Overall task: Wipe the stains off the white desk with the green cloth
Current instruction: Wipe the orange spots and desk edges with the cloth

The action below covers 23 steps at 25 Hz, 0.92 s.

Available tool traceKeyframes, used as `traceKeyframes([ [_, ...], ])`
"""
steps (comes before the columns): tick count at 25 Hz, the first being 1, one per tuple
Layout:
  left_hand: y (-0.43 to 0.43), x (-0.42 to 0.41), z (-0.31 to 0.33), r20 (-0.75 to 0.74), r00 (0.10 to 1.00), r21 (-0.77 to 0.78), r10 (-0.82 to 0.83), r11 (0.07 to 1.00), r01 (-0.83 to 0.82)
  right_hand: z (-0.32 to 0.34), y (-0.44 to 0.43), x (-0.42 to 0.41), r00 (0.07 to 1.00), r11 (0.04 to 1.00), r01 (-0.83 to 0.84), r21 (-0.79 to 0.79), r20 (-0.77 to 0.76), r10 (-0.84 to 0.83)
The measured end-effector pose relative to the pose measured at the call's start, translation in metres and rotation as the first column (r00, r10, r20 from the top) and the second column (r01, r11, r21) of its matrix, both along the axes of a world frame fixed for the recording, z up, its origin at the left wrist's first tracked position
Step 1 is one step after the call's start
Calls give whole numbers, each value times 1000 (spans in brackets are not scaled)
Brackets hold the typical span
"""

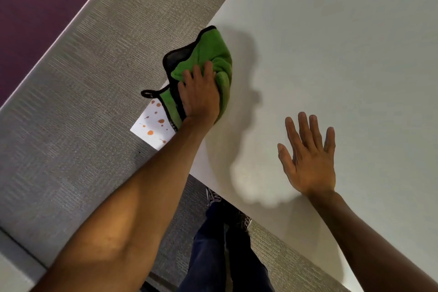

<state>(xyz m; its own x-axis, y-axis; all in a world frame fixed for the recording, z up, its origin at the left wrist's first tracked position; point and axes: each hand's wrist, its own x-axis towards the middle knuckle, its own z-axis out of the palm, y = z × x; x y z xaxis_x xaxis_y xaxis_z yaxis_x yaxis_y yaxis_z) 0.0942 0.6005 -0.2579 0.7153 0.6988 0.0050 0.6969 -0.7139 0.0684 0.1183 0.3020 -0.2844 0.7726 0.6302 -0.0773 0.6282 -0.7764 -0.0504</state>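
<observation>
The green cloth point(211, 54), edged in black with a small loop, lies bunched at the left corner of the white desk point(331, 54). My left hand point(200, 95) presses down on it, fingers curled into the fabric. Orange stains point(155, 123) dot the bare desk corner just left of and below the cloth. My right hand point(308, 156) rests flat on the desk to the right, fingers spread, holding nothing.
Grey carpet point(83, 102) surrounds the desk on the left and below. A purple wall panel point(35, 7) fills the upper left. My legs in dark trousers point(213, 244) and shoes show under the desk's near edge.
</observation>
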Motion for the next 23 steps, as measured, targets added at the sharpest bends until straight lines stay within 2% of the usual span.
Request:
traceKeyframes([
  [6,0,-59,7,-30,990,-63,137,988,-139,7,2,-2,999,1000,13,2,-38,-13],
  [8,-3,-93,7,-54,983,-45,175,983,-178,8,2,-2,999,1000,14,13,-46,-13],
  [10,-9,-117,4,-19,985,-32,173,984,-173,7,1,-2,998,1000,15,21,-56,-14],
  [12,-13,-127,0,56,990,-45,132,991,-130,5,0,-2,999,1000,14,27,-52,-13],
  [18,-12,-114,-16,-28,999,84,-20,996,22,-1,0,1,999,1000,11,20,-45,-10],
  [23,-3,-76,-15,127,974,31,-185,983,183,2,1,1,998,1000,17,17,-65,-15],
])
